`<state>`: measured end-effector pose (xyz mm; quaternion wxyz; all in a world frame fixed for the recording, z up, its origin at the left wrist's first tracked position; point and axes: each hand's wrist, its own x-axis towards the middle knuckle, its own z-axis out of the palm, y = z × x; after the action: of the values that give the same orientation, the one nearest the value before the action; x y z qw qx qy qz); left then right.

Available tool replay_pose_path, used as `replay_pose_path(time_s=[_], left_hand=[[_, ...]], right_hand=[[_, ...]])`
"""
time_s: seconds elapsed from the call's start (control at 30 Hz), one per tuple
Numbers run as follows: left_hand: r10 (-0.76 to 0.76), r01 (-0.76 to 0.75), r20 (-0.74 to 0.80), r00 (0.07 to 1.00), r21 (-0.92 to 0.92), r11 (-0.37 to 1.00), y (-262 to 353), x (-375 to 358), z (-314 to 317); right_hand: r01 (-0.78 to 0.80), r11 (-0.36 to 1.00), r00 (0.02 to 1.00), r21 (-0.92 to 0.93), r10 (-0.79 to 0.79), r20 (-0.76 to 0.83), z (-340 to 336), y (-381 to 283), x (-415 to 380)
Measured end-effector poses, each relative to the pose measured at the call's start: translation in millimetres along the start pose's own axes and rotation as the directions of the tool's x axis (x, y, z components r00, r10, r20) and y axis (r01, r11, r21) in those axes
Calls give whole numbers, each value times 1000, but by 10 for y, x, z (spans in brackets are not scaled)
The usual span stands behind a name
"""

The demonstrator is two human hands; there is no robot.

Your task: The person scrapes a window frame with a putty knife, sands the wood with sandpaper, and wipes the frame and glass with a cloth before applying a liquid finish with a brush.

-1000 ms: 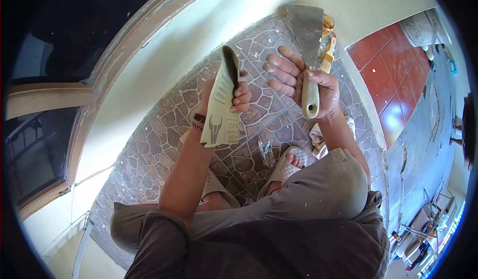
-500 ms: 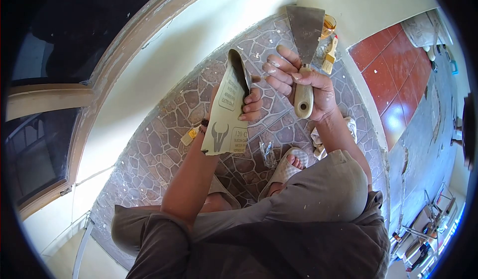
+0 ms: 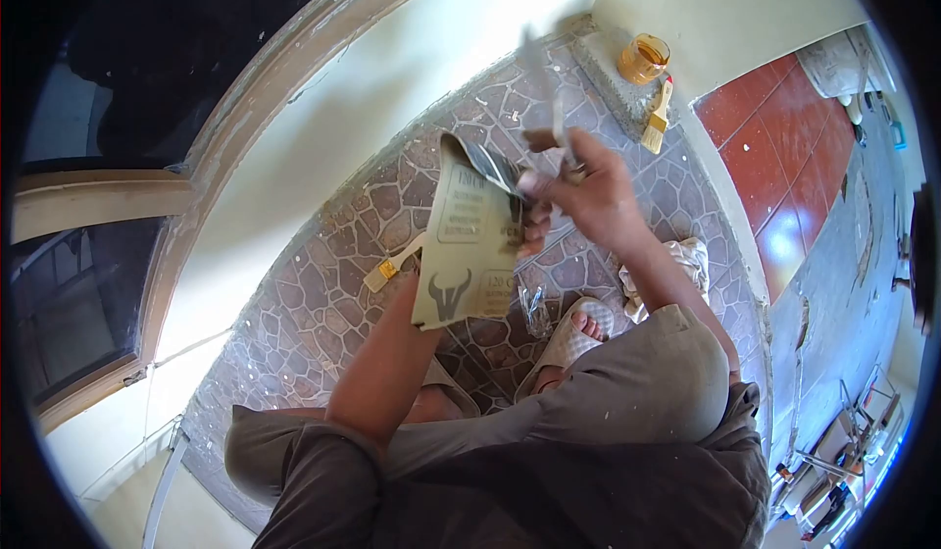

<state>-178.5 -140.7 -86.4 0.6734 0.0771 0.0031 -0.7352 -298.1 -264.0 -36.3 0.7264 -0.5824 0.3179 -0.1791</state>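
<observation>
A folded sheet of sandpaper (image 3: 461,245), printed "120 C" with a bull's head, hangs upright from my left hand (image 3: 532,227), whose fingers show at its right edge. My right hand (image 3: 593,191) is closed round the putty knife (image 3: 557,108), which is turned edge-on and blurred, its blade pointing up. The thumb of that hand is close to the folded top of the sandpaper; whether it touches is unclear.
A jar of amber liquid (image 3: 644,59) stands on a ledge (image 3: 606,74) at the wall, a paintbrush (image 3: 658,118) beside it. Another brush (image 3: 388,269) lies left on the stone floor (image 3: 333,274). A cloth (image 3: 686,265) and clear plastic (image 3: 535,310) lie near my feet.
The putty knife has turned from flat to edge-on and moved left, uncovering the ledge. My right hand has come closer to the sandpaper, which has shifted slightly right and down.
</observation>
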Motion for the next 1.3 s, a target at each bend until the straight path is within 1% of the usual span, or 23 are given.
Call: replay_pose_path(time_s=[0.03, 0.07, 0.1, 0.13, 0.17, 0.23, 0.27, 0.3, 0.37, 0.4, 0.43, 0.47, 0.5, 0.53, 0.57, 0.6, 0.63, 0.77, 0.83, 0.87, 0.97, 1.17, 1.3], left_hand=[[42, -40, -52, 998, 34, 999, -58, -16, -3], [-40, 40, 29, 999, 21, 999, -64, 15, -128], [-42, 42, 30, 999, 20, 999, -70, -13, -240], [-25, 34, -134, 991, 61, 998, -40, -40, -178], [-1, 33, -293, 956, 104, 994, 12, -73, -94], [69, 48, -579, 813, 184, 982, 132, -158, 68], [110, 66, -700, 706, 219, 973, 195, -214, 114], [108, 67, -702, 704, 216, 974, 344, -234, 126], [-71, 258, -476, 877, 339, 905, 724, -168, 100], [-76, 262, -477, 876, 337, 904, 787, -159, 68], [10, 307, -407, 913, 703, 641, 831, -164, 26], [55, 285, -308, 950, 926, 249, 852, -175, -14], [59, 293, -316, 947, 922, 252, 847, -154, -62], [164, 233, -345, 924, 848, 476, 827, -109, -97], [258, 130, -388, 885, 739, 661, 827, -88, -108], [281, 50, -357, 891, 693, 719, 850, -104, -95], [290, 46, -353, 889, 701, 712, 865, -106, -68], [393, -62, -384, 835, 644, 762, 954, -125, -88], [415, -110, -364, 834, 627, 772, 997, -123, -100], [417, -109, -376, 828, 622, 776, 1005, -119, -68], [450, -130, -373, 811, 634, 762, 986, -104, -50], [555, -209, -329, 764, 687, 696, 990, -96, -96], [610, -247, -274, 744, 735, 632, 976, -90, -25]], right_hand=[[2, 1000, 1000, -2, -2, -2, -23, 80, 23], [-36, 976, 997, -214, 51, 66, -47, 150, 46], [-59, 907, 985, -418, 120, 122, -61, 184, 53], [-190, 939, 960, -286, 239, 148, -58, 166, 29], [-191, 939, 960, -285, 239, 146, -80, 221, 36], [-31, 920, 989, -390, 84, 119, -161, 370, 53], [-35, 920, 989, -390, 89, 120, -183, 321, 46], [-69, 925, 986, -374, 121, 117, -205, 213, 39], [-104, 928, 983, -358, 151, 108, -235, 109, 46], [-111, 914, 982, -389, 163, 101, -228, 96, 47], [-119, 900, 980, -420, 175, 96, -215, 98, 49], [-124, 900, 978, -417, 181, 100, -198, 128, 53], [-110, 935, 992, -336, 127, 28, -174, 176, 62], [-86, 964, 996, -253, 76, -47, -147, 219, 75], [-83, 965, 996, -249, 75, -40, -187, 247, 81], [-57, 942, 996, -330, 30, -87, -301, 266, 83], [-34, 911, 991, -410, -22, -131, -406, 276, 93], [-12, 933, 1000, -359, 4, -23, -511, 280, -51], [-233, 955, 969, -185, 244, 36, -467, 217, -152], [-257, 958, 962, -123, 266, 65, -463, 210, -176], [-331, 933, 934, -142, 346, 93, -425, 156, -208], [-361, 928, 923, -95, 370, 109, -452, 61, -219], [-369, 918, 919, -147, 384, 89, -414, -36, -205]])
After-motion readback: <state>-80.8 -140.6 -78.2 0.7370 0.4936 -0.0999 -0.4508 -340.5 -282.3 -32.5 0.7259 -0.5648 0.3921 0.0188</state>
